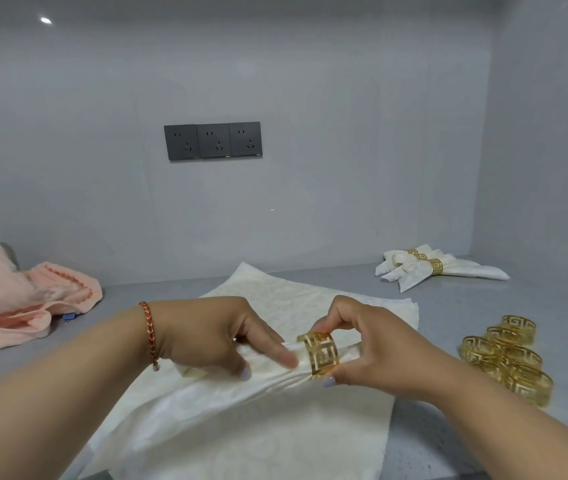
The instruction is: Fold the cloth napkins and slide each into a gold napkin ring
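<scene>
At the centre of the grey counter (449, 306), a cream napkin (275, 372) with a faint woven pattern is gathered into a roll and passes through a gold napkin ring (320, 355), a flat open-work band cut in a key pattern. Right hand (372, 351) pinches the ring, fingertips on its upper edge and thumb at its lower edge, fingers curled. Left hand (213, 337) grips the gathered cloth just left of the ring, thumb and forefinger closed on the roll, forefinger tip touching the ring's left edge. A braided red, green and yellow bracelet (149, 332) sits on the left wrist. The rolled napkin lies on a stack of flat cream napkins (258, 445) of the same fabric, which spreads from near the back wall to the lower edge of the view. To the right, near the right forearm, stands a cluster of spare gold rings (507, 362) of like pattern, touching one another. Further back on the right, well apart from the hands, finished napkins (438, 266) lie in a small heap, each held in a gold band. On the left rests a crumpled pink towel (16, 299) with a small blue tag at its edge. Counter surface is smooth grey; walls are pale grey and glossy. Three dark socket plates (213, 141) are set side by side in the back wall
</scene>
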### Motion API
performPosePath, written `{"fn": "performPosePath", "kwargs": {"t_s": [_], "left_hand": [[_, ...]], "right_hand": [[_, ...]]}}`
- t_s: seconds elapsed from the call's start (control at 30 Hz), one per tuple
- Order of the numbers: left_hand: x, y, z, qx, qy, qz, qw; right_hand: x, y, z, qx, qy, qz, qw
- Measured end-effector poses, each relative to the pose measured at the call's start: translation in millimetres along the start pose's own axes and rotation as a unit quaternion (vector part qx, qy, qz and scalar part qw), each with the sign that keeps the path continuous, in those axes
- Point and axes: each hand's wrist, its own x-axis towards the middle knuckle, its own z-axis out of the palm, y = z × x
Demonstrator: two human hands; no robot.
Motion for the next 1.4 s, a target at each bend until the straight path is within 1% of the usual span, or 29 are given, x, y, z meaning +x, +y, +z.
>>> {"fn": "performPosePath", "kwargs": {"t_s": [0.1,0.2,0.23,0.3,0.43,0.6,0.77,0.83,0.9,0.97,1.03,1.1,1.23,1.33,1.4], "left_hand": [[2.4,1.9,2.0,-0.018,0.008,-0.014,1.000],[3.0,-3.1,3.5,-0.054,0.065,-0.018,0.996],[2.2,-2.5,3.8,-0.064,0.073,-0.023,0.995],[1.2,-2.5,6.1,-0.078,0.067,-0.024,0.994],[4.9,-9.9,10.2,-0.102,0.082,-0.018,0.991],[2.4,-18.3,15.8,-0.153,0.099,-0.018,0.983],[6.7,-22.1,18.6,-0.152,0.114,-0.010,0.982],[6.8,-24.0,18.2,-0.159,0.123,-0.004,0.980],[5.2,-25.4,17.4,-0.163,0.139,0.001,0.977],[5.4,-26.6,17.1,-0.161,0.155,0.000,0.975],[5.9,-28.0,17.5,-0.170,0.168,-0.001,0.971],[5.6,-29.5,17.9,-0.174,0.176,-0.003,0.969],[4.8,-34.5,19.6,-0.171,0.184,0.005,0.968],[6.5,-40.1,19.7,-0.188,0.197,0.010,0.962],[7.7,-42.4,16.9,-0.205,0.175,-0.007,0.963]], "right_hand": [[1.4,-2.2,-1.1,-0.020,-0.003,-0.007,1.000],[1.2,0.0,-5.4,0.017,0.011,0.000,1.000],[1.1,-0.3,-5.6,0.024,0.011,-0.001,1.000],[2.2,-1.6,-2.5,0.024,0.008,-0.006,1.000],[5.0,-3.3,8.2,0.028,0.007,-0.013,1.000],[6.3,3.5,11.9,0.072,0.037,-0.017,0.997],[9.4,8.1,17.3,0.085,0.019,-0.019,0.996],[10.1,12.8,18.0,0.137,0.016,-0.006,0.990],[10.9,14.7,17.6,0.206,0.036,0.030,0.977],[12.4,13.3,18.9,0.202,0.051,0.069,0.976],[12.6,10.7,24.6,0.191,0.059,0.085,0.976],[12.6,10.0,32.3,0.204,0.076,0.080,0.973],[13.5,15.9,44.6,0.180,0.088,0.084,0.976],[14.6,18.1,44.6,0.232,0.123,0.108,0.959],[17.1,18.3,43.7,0.268,0.142,0.120,0.945]]}}
